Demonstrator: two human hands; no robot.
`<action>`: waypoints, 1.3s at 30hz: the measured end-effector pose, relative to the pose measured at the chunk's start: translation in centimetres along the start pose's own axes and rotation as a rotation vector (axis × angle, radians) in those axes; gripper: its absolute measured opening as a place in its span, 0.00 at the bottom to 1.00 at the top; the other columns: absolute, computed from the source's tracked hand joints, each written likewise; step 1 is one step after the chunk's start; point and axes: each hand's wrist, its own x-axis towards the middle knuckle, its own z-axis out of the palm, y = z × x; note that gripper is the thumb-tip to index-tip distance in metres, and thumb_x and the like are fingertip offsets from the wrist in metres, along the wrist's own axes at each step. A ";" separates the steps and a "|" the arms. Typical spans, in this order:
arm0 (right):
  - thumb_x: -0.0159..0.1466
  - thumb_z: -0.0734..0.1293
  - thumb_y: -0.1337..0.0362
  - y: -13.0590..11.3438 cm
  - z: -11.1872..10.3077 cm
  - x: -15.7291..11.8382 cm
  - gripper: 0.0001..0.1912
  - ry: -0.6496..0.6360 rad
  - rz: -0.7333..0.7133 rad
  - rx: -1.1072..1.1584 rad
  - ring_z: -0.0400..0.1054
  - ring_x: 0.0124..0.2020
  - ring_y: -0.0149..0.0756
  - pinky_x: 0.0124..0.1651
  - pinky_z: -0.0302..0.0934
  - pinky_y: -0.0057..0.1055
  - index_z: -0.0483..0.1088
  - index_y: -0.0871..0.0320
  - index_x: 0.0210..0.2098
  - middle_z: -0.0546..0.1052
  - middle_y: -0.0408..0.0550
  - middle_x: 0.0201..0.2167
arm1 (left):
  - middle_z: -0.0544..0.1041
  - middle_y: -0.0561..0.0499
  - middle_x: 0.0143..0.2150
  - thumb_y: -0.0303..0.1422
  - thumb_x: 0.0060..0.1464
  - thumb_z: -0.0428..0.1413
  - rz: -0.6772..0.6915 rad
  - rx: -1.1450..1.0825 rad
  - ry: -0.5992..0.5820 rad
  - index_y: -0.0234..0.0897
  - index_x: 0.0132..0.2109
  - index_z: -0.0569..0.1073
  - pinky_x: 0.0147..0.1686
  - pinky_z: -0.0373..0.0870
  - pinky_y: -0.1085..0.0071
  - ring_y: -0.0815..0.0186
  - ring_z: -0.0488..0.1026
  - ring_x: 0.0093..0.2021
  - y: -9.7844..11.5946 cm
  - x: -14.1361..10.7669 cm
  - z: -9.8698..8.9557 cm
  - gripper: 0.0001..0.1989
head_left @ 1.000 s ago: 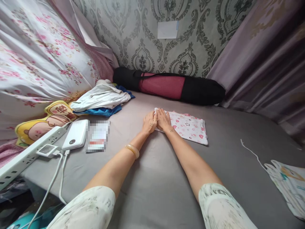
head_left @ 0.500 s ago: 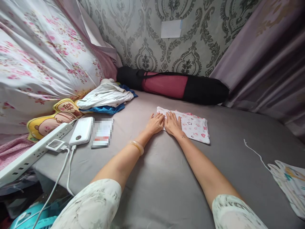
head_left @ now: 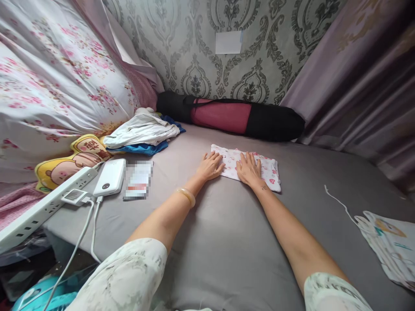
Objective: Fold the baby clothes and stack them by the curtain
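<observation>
A folded white cloth with pink and red prints [head_left: 229,161] lies flat on the grey sheet [head_left: 223,242]. On its left end rests my left hand [head_left: 210,166], palm down with the fingers spread. My right hand [head_left: 249,169] lies flat on the cloth right of the middle, fingers apart. Neither hand grips anything, and a gap of cloth shows between them. A pale bangle [head_left: 186,196] is on my left wrist.
Behind lies a long black and red bag [head_left: 223,116]. To the left are folded clothes [head_left: 139,131], a yellow cushion [head_left: 65,166], a white power bank [head_left: 110,177] and a power strip [head_left: 42,211]. At the right is a folded cloth [head_left: 389,246] with a white string.
My right hand has slid to the right along the cloth, away from my left hand. My left hand stays at the left end, its fingers more spread. The view has shifted slightly.
</observation>
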 end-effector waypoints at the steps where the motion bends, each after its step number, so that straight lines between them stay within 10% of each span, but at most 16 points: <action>1: 0.72 0.47 0.56 0.3 0.1 -0.1 0.31 -0.014 0.008 -0.003 0.38 0.71 0.48 0.69 0.33 0.53 0.50 0.63 0.69 0.47 0.58 0.71 | 0.64 0.44 0.67 0.45 0.65 0.43 -0.001 0.001 -0.002 0.38 0.63 0.64 0.67 0.45 0.51 0.55 0.55 0.69 -0.1 0.0 0.1 0.25; 14: 0.72 0.45 0.54 1.4 0.1 -0.4 0.31 -0.064 0.016 0.072 0.39 0.71 0.45 0.69 0.35 0.49 0.50 0.62 0.69 0.47 0.57 0.72 | 0.62 0.45 0.68 0.49 0.63 0.44 -0.024 0.002 -0.045 0.41 0.65 0.63 0.67 0.44 0.49 0.54 0.53 0.69 -0.1 0.1 0.1 0.28; 27: 0.72 0.45 0.54 8.3 -0.9 -1.4 0.33 0.023 0.214 0.005 0.40 0.71 0.51 0.68 0.36 0.51 0.50 0.70 0.68 0.49 0.65 0.70 | 0.54 0.45 0.72 0.49 0.65 0.38 -0.028 0.019 -0.170 0.42 0.69 0.56 0.66 0.40 0.42 0.50 0.46 0.71 0.0 0.5 -0.2 0.31; 39: 0.72 0.47 0.56 9.0 -2.5 -0.9 0.28 -0.028 0.205 0.028 0.61 0.60 0.50 0.60 0.55 0.42 0.67 0.63 0.59 0.65 0.60 0.62 | 0.77 0.44 0.53 0.42 0.67 0.35 -0.025 0.152 -0.164 0.42 0.56 0.69 0.57 0.53 0.53 0.55 0.70 0.55 -0.4 4.6 -2.1 0.23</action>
